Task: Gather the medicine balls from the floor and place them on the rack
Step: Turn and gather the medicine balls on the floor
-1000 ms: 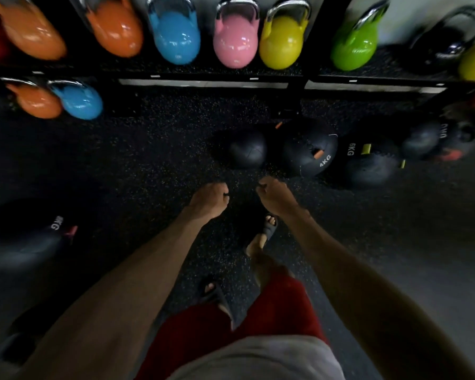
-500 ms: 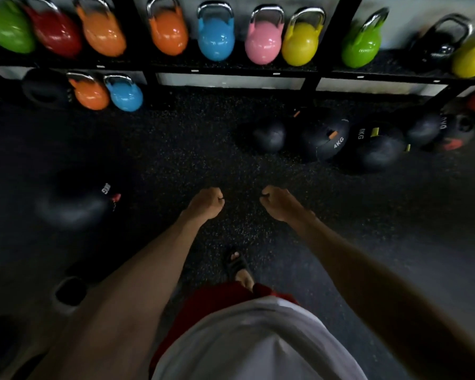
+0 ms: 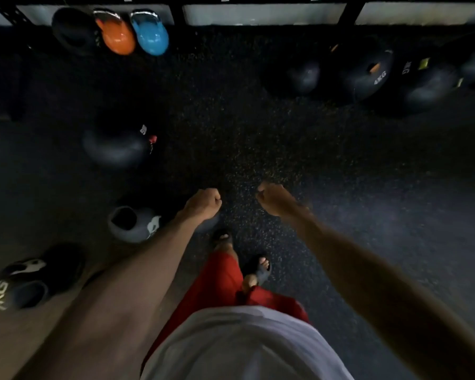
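Observation:
Both my fists are closed and hold nothing: my left hand [image 3: 204, 203] and my right hand [image 3: 272, 198] hang side by side above the dark speckled floor. A black medicine ball [image 3: 115, 145] with a red tag lies on the floor ahead to the left. A grey and black ball [image 3: 133, 224] rests just left of my left wrist. Another black ball [image 3: 25, 281] with white lettering sits at the lower left. Along the rack [image 3: 263, 12] at the top right lie several black balls, among them a plain one [image 3: 302, 75] and a 4KG ball [image 3: 368, 74].
An orange kettlebell [image 3: 117, 35], a blue kettlebell [image 3: 151, 34] and a black one [image 3: 74, 31] stand by the rack at the top left. My sandalled feet [image 3: 258, 270] are below my hands. Bare floor stretches to the right.
The view has swung down and left: the upper kettlebell shelf has left the frame, and two more balls have come into sight at the lower left. Both fists stay closed.

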A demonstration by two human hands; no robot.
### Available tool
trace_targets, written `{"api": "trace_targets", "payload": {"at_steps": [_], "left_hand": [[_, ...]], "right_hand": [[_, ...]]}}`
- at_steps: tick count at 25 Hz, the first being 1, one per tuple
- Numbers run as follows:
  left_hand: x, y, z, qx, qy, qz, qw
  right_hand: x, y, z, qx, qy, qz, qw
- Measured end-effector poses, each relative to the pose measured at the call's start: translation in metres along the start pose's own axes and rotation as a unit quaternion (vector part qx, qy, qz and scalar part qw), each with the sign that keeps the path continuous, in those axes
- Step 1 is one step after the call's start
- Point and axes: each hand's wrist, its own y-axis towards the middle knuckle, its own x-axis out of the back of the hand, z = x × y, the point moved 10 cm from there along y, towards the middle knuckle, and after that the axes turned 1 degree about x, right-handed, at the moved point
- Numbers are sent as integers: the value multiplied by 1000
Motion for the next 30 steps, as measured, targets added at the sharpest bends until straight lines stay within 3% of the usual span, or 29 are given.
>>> {"api": "trace_targets", "payload": {"at_steps": [8, 14, 23, 30], "left_hand": [[-26, 14, 130, 14, -12, 59, 998], [-40, 66, 208, -7, 21, 79, 997], [-170, 239, 314, -13, 17, 100, 995], [-259, 328, 342, 6, -7, 104, 995]], "right_hand": [[-147, 30, 57, -37, -6, 61, 997], [-234, 89, 84, -86, 15, 55, 995], [-406, 229, 8, -134, 50, 28, 989], [-491, 311, -43, -151, 21, 51, 987]]}}
